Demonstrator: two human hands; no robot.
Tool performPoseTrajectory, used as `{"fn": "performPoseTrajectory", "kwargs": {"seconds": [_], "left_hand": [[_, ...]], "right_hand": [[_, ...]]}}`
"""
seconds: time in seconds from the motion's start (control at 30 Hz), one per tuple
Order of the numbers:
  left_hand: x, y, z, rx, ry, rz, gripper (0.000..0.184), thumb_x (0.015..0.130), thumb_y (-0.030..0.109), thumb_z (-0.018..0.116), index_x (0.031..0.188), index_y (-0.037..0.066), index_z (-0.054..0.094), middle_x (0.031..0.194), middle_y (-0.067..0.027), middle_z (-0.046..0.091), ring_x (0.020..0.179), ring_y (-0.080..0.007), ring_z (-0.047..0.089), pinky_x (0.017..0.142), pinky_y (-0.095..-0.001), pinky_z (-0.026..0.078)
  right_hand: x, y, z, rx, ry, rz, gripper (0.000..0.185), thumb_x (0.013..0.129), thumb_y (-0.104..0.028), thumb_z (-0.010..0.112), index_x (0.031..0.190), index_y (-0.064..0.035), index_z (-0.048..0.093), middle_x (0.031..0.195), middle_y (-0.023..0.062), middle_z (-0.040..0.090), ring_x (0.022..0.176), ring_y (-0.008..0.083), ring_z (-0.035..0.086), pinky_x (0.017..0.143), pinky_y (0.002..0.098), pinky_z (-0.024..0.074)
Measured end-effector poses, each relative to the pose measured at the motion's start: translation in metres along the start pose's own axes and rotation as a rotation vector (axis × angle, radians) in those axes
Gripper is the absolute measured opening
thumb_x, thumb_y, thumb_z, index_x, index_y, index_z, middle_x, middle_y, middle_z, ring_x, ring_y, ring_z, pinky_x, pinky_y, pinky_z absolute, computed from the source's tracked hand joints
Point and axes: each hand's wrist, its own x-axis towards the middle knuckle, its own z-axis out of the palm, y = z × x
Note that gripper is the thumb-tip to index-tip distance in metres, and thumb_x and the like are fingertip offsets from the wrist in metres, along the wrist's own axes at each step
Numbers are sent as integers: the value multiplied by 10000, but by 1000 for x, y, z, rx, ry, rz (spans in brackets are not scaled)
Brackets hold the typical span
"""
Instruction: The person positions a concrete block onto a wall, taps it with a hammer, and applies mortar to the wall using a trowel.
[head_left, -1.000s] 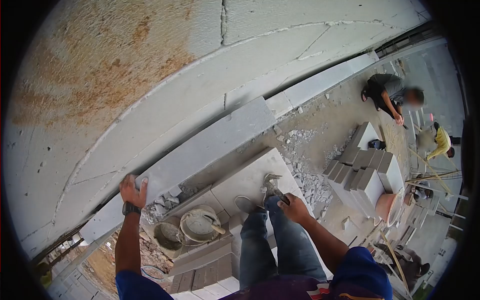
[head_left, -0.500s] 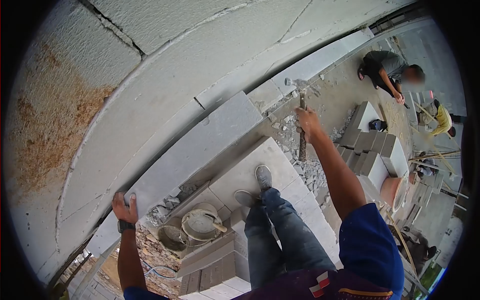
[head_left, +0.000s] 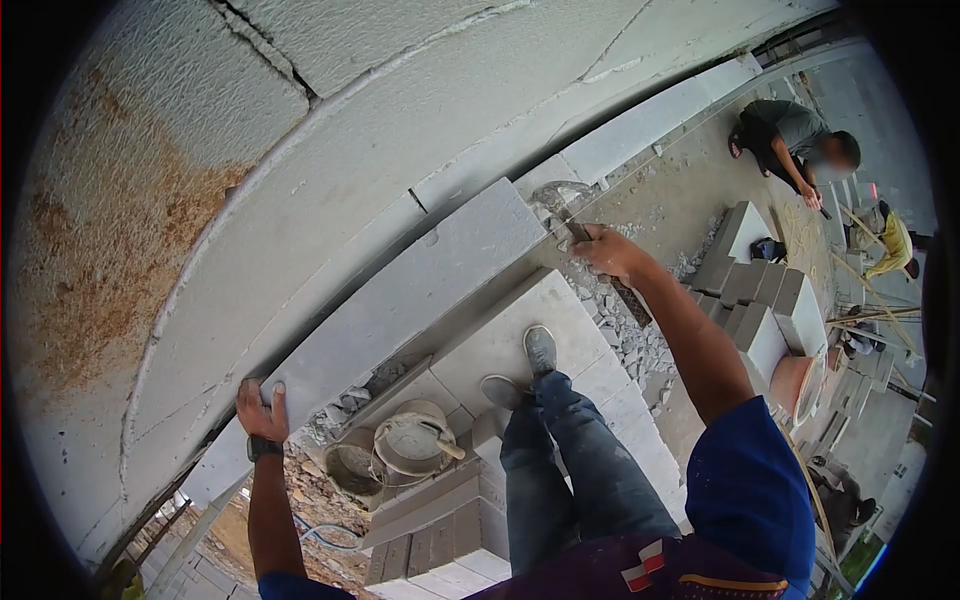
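My left hand (head_left: 262,410) rests on the lower left end of a long grey block (head_left: 410,290), fingers apart, with a dark watch on the wrist. The block lies along the foot of a pale wall (head_left: 330,190). My right hand (head_left: 610,252) is closed round the dark handle of a hammer (head_left: 633,300). The hammer's head is by the block's upper right end, near a smaller pale block (head_left: 540,180); whether it touches either cannot be made out.
Two buckets (head_left: 412,440) with grey mortar stand below the block. My feet are on pale blocks (head_left: 500,345). Rubble (head_left: 640,350) lies to the right, beside stacked blocks (head_left: 780,300). A crouching person (head_left: 790,140) and other people are farther off at the right.
My right hand has swung the hammer from near my feet up and out, then down and left to the long block's upper end. My left hand has stayed on the block.
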Motion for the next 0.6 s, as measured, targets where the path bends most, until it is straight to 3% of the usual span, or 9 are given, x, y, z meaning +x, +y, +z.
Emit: {"fn": "performPoseTrajectory", "kwargs": {"seconds": [0.13, 0.23, 0.33, 0.43, 0.53, 0.6], "left_hand": [[-1, 0, -1, 9, 17, -1, 389, 921, 364, 637, 1008, -15, 618, 976, -227, 623, 937, -454, 591, 821, -522, 453], [3, 3, -3, 13, -8, -5, 386, 918, 363, 640, 1019, -10, 626, 980, -224, 629, 942, -451, 597, 825, -520, 456], [1, 5, -3, 6, -19, -43, 391, 915, 366, 644, 1025, -9, 631, 981, -222, 634, 939, -450, 602, 829, -519, 458], [-1, 2, -1, 12, 22, -22, 395, 913, 367, 650, 1029, -10, 632, 982, -221, 636, 933, -450, 603, 828, -518, 460], [-1, 1, -1, -1, -1, -19, 391, 910, 358, 658, 1036, -11, 633, 984, -222, 637, 931, -452, 603, 825, -517, 462], [-1, 1, -2, -6, 3, -7, 387, 908, 351, 663, 1040, -10, 633, 984, -223, 637, 929, -453, 602, 821, -518, 463]], "right_hand": [[5, 1, 5, 292, 136, 49, 160, 910, -231, 673, 990, -113, 600, 808, -22, 508, 714, 114, 468, 589, 321, 414], [-12, -12, 1, 28, -28, 87, 152, 922, -223, 654, 990, -98, 601, 788, -24, 492, 698, 118, 465, 583, 331, 411], [-19, -9, -4, -19, 81, 60, 132, 934, -213, 633, 989, -96, 605, 764, -26, 475, 699, 116, 464, 578, 339, 417], [-15, 3, -6, 215, 295, -15, 117, 921, -191, 623, 955, -82, 599, 723, -9, 462, 589, 120, 444, 484, 321, 391], [-3, 4, -11, 556, 401, 50, 139, 935, -208, 641, 1027, -114, 595, 745, -29, 439, 616, 101, 442, 493, 278, 367], [-5, 0, 2, 468, 315, 62, 147, 935, -205, 643, 1040, -116, 593, 755, -29, 437, 594, 97, 433, 475, 261, 351]]}}
